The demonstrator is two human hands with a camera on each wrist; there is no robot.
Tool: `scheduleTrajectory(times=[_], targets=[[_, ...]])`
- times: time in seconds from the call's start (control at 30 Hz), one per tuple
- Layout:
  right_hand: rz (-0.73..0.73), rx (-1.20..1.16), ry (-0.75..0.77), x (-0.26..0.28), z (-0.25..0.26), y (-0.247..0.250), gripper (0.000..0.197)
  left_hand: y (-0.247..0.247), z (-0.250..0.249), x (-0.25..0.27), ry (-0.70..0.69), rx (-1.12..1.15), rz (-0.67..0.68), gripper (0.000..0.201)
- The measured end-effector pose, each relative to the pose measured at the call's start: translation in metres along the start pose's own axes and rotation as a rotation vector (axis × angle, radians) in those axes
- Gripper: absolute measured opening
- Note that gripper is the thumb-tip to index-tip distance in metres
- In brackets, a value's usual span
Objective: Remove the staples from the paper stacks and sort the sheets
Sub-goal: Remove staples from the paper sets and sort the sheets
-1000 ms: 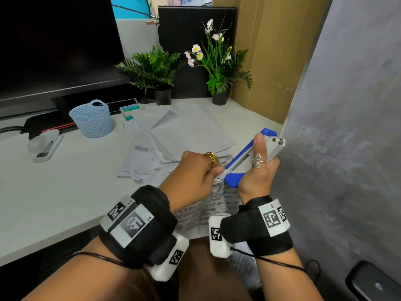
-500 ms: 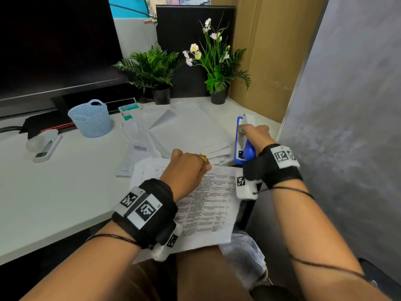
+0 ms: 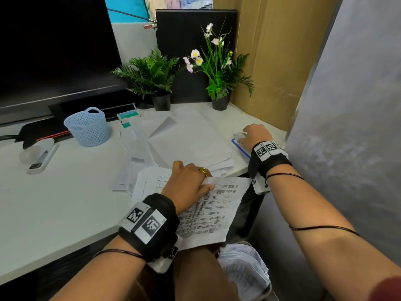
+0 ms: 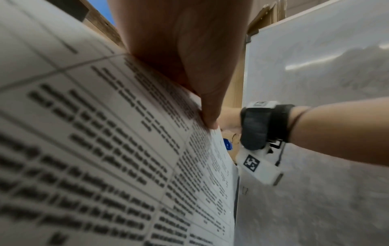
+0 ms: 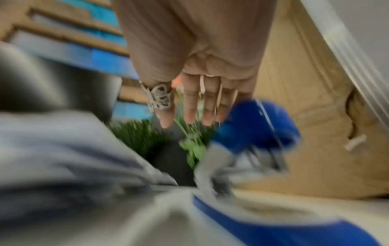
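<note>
A stack of printed sheets (image 3: 208,211) lies over the desk's front edge, toward my lap. My left hand (image 3: 207,184) grips it at its top edge; in the left wrist view a finger (image 4: 195,83) presses along the sheets (image 4: 105,149) to their corner. The blue and white staple remover (image 3: 238,145) lies on the desk at the right edge. My right hand (image 3: 246,137) hovers over it. The blurred right wrist view shows the fingers (image 5: 195,106) straight, just above and beside the remover (image 5: 263,129), not curled round it.
A loose pile of white sheets (image 3: 186,137) covers the desk's middle. A blue basket (image 3: 87,127) and a white stapler (image 3: 41,157) sit left. Two potted plants (image 3: 156,77) stand at the back, a grey partition (image 3: 347,127) is close on the right, and crumpled paper (image 3: 243,270) sits on my lap.
My right hand carried the staple remover away from the stack's corner to the desk's right edge and set it down. The left hand stayed on the printed stack.
</note>
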State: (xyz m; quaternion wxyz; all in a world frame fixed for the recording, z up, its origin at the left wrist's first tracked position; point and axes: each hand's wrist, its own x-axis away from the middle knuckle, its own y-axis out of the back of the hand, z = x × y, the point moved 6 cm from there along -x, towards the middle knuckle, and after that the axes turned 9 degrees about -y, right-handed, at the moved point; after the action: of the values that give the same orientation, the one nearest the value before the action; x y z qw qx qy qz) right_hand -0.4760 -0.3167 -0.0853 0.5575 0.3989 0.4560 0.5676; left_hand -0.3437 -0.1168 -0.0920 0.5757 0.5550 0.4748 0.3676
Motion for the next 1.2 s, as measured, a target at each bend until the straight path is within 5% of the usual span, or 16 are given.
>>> scheduleTrajectory(times=[0.13, 0.23, 0.33, 0.47, 0.57, 0.8, 1.03, 1.2], targets=[[-0.193, -0.307, 0.256, 0.04, 0.02, 0.026, 0.022, 0.002, 0.008, -0.002, 0.005, 0.063, -0.084, 0.034], [0.005, -0.547, 0.473, 0.11, 0.031, 0.028, 0.015, 0.009, 0.016, 0.0, -0.015, 0.111, -0.19, 0.032], [0.121, -0.456, 0.529, 0.146, 0.023, 0.006, 0.023, 0.019, 0.018, 0.005, -0.063, 0.129, -0.294, 0.028], [-0.152, -0.553, 0.487, 0.163, 0.002, -0.001, 0.02, 0.028, 0.006, 0.016, -0.195, 0.08, -0.378, 0.036], [-0.409, -0.62, 0.54, 0.185, -0.011, 0.012, 0.016, 0.031, -0.007, 0.029, -0.3, 0.083, -0.525, 0.019], [-0.617, -0.678, 0.748, 0.227, -0.03, 0.034, 0.018, 0.028, -0.038, 0.068, -0.374, 0.185, -0.934, 0.01], [-0.658, -0.635, 0.771, 0.232, -0.04, 0.035, 0.022, 0.027, -0.049, 0.067, -0.363, 0.192, -0.97, 0.006], [-0.496, -0.547, 0.653, 0.224, -0.042, 0.021, 0.019, 0.007, -0.043, 0.053, -0.26, 0.207, -0.839, 0.016]])
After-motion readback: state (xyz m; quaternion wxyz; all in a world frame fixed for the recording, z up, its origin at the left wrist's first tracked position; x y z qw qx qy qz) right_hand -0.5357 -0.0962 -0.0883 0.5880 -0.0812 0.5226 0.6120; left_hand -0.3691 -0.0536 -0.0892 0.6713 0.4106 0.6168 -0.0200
